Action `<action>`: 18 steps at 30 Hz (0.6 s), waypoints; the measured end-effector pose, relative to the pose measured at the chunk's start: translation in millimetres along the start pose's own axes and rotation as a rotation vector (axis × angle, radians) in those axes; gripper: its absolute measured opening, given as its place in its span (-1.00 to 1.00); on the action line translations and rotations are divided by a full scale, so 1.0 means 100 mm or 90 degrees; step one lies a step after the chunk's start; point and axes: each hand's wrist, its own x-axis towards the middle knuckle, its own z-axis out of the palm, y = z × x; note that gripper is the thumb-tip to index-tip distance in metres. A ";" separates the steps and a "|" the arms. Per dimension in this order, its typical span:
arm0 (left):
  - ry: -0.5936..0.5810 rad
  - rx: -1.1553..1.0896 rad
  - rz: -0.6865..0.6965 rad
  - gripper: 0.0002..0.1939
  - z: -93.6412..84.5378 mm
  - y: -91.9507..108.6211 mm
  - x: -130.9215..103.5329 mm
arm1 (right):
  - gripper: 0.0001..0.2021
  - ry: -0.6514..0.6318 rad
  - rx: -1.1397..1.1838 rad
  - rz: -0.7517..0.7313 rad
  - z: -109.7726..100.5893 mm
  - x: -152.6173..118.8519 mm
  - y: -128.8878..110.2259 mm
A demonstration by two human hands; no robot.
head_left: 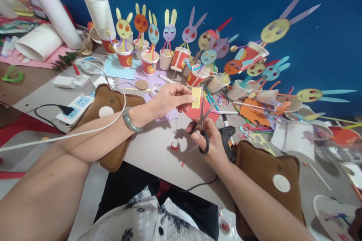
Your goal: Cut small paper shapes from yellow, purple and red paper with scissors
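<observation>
My left hand [178, 99] pinches a small yellow paper rectangle [196, 98] between thumb and fingers, above the table's middle. Just to the right and lower, my right hand [207, 139] has its fingers through the black handles of a pair of scissors [202, 115]. The scissors' blades are spread apart and point up, beside the right edge of the yellow paper. Whether a blade touches the paper is hard to tell. Beneath the hands a red paper sheet [199, 111] and small red scraps [174, 145] lie on the grey table [158, 158].
Paper cups with rabbit-faced figures [124, 56] line the back by the blue wall. Brown cushion-like pads [268, 173] lie at both sides. A black glue gun [227, 137] is right of my right hand. A power strip [76, 109] and white cable [93, 131] are at left.
</observation>
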 end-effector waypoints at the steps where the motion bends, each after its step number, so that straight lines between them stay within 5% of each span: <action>1: -0.002 0.002 0.001 -0.86 0.00 -0.01 0.00 | -0.46 -0.016 -0.005 0.005 0.01 -0.01 0.00; 18: -0.013 0.016 -0.024 -0.81 0.06 -0.05 -0.01 | -0.43 -0.030 0.003 0.028 0.04 -0.02 0.09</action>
